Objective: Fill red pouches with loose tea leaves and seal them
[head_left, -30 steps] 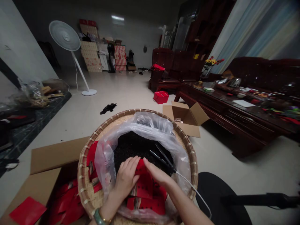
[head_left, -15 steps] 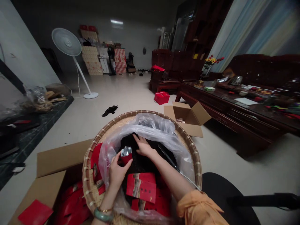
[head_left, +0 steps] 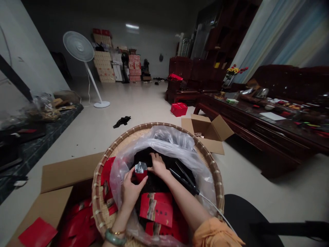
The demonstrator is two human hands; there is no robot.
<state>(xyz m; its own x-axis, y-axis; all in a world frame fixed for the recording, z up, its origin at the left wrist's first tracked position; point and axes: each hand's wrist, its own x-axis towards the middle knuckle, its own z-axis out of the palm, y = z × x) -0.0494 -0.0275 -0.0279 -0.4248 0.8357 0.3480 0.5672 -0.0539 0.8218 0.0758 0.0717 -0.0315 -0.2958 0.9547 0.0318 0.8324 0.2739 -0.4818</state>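
My left hand (head_left: 131, 185) grips a red pouch (head_left: 141, 175) upright; its silver-lined mouth gapes. To its right, my right hand (head_left: 158, 165) reaches palm-down into dark loose material (head_left: 144, 156), whose kind is too dim to tell. Its fingers bend a little, with the thumb apart and near the pouch. A clear plastic bag (head_left: 180, 137) lines the round woven basket (head_left: 218, 171) around this material. Close to my forearms lie several flat red printed packets (head_left: 156, 207). Beside my right forearm rests a black two-armed tool (head_left: 183, 178) with a white cord.
An open carton (head_left: 55, 206) holding red packets stands at the left. Another open carton (head_left: 213, 132) sits beyond the basket, near a red box (head_left: 179, 109) and a dark wooden table (head_left: 246, 127). A black round seat (head_left: 246, 219) is at the right; a white fan (head_left: 79, 46) stands farther back.
My right hand has drawn back toward me, and its fingers, spread before, are more bent. The pouch stays in my left hand. More of the black tool shows. The view has shifted slightly.
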